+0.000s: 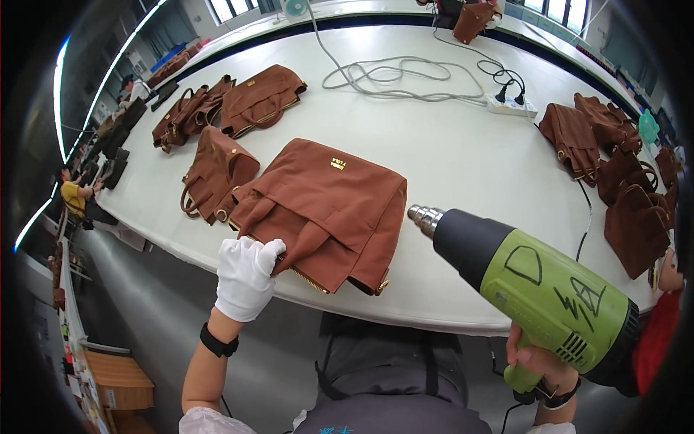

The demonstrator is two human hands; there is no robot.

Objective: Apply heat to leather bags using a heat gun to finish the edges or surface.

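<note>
A brown handbag (354,195) with a gold zipper lies on the white table in front of me, its zipped edge toward me. My left hand (247,278), in a white glove, is closed on the bag's near left edge beside a handle; its fingertips are partly hidden. In my right hand (546,365), bare and wrapped round the grip, is a green and black heat gun (553,289) with dark pen marks on its body. The metal nozzle points up and left toward the bag's right side, apart from it.
Several brown handbags (264,98) lie at the table's (434,137) far left, one (217,173) close beside mine. More bags (636,228) crowd the right edge, near another person's arm (671,271). A grey cable (405,72) and power strip (511,106) lie farther back.
</note>
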